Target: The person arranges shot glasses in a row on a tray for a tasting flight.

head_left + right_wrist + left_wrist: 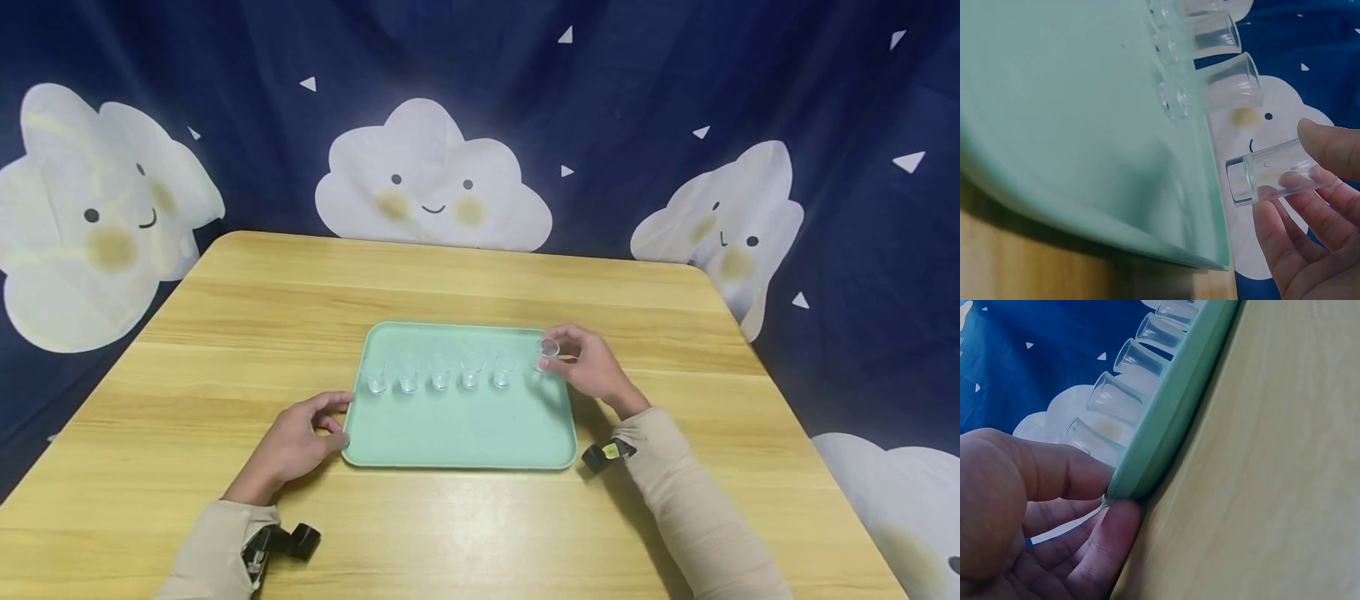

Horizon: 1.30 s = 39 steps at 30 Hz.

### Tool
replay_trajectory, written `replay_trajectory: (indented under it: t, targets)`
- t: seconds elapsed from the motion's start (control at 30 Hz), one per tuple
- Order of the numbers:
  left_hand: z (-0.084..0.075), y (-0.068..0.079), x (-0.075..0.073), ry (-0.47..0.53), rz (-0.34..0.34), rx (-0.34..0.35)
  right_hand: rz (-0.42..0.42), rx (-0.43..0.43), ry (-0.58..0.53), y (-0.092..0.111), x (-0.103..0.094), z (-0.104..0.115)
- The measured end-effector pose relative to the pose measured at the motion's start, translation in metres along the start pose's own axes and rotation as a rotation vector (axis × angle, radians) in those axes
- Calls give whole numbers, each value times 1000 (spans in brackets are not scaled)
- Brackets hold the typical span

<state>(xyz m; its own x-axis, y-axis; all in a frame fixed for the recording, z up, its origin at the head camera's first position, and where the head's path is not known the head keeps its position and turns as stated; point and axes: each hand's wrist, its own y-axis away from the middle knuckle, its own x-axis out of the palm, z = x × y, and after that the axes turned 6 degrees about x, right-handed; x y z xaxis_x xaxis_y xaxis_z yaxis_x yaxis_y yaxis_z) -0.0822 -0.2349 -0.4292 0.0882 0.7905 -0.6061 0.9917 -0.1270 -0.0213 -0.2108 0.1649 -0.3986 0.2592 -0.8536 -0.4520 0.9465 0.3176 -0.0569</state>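
A pale green tray (457, 429) lies on the table, with several small clear cups (440, 379) standing in a row across it. My left hand (296, 437) grips the tray's left edge by the near corner; the left wrist view shows thumb and fingers at the rim. At the tray's far right side, my right hand (588, 364) holds another clear cup (1272, 172) between thumb and fingers. This cup is apart from the row and looks slightly raised above the tray. In the right wrist view, it appears empty and thick-bottomed.
The wood-grain table (465, 533) extends around the tray on all sides. Behind it hangs a dark blue curtain (247, 50) with smiling white clouds. A wrist camera (303, 542) is strapped over the left sleeve, and another (596, 458) over the right.
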Motion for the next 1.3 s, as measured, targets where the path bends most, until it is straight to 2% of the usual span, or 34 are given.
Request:
replay_trajectory:
  t: [0.17, 0.4, 0.7, 0.87, 1.03, 1.3]
  targets:
    - [0, 1, -1, -4, 3, -2, 24, 40, -9, 2, 5, 3]
    - [-1, 0, -2, -3, 3, -6, 53, 41, 7, 13, 10, 28]
    - [-2, 0, -2, -16, -1, 4, 49, 20, 35, 4, 12, -4]
    - [-2, 1, 0, -19, -6, -1, 57, 14, 21, 4, 14, -10]
    - [-2, 2, 2, -20, 2, -6, 65, 49, 47, 6, 16, -13]
    - [-2, 0, 0, -21, -9, 8, 68, 30, 53, 4, 17, -12]
